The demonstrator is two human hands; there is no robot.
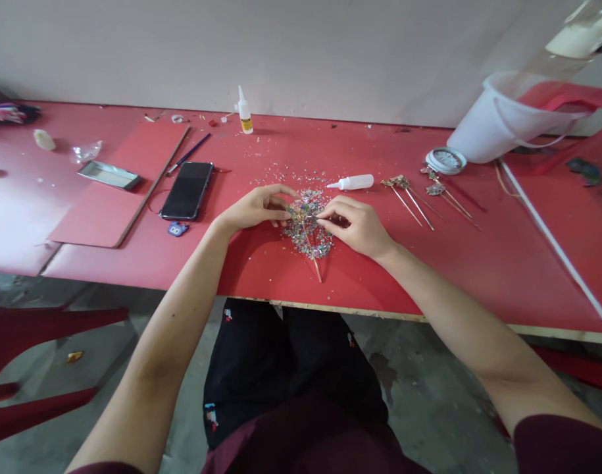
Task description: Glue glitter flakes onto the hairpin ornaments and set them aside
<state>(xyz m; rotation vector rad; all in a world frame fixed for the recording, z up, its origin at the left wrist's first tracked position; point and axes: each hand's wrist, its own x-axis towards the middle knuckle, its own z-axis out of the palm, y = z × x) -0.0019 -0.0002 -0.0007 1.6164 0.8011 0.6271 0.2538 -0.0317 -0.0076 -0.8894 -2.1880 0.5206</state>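
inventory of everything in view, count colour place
pin: one, gold, between the hands
chips: many, multicoloured, around the pin
squeeze bottle: one, white, lying beyond chips
upright bottle: one, white and yellow, near wall
phone: one, black, left of chips
charm: one, blue, below phone
brush: one, dark blue, beyond phone
board: one, red, left
tray: one, grey, over board's edge
plastic wrap: one, clear, beyond tray
decorated pins: several, gold, right
round container: one, white, beside bucket
bucket: one, white, far right
tabletop: one, red, across view
scraps: many, mixed, scattered
chair: one clear, red, lower left
wall: one, grey, behind tabletop
trousers: one pair, black, below
left hand: one, bare, by pin's head
right hand: one, bare, opposite side
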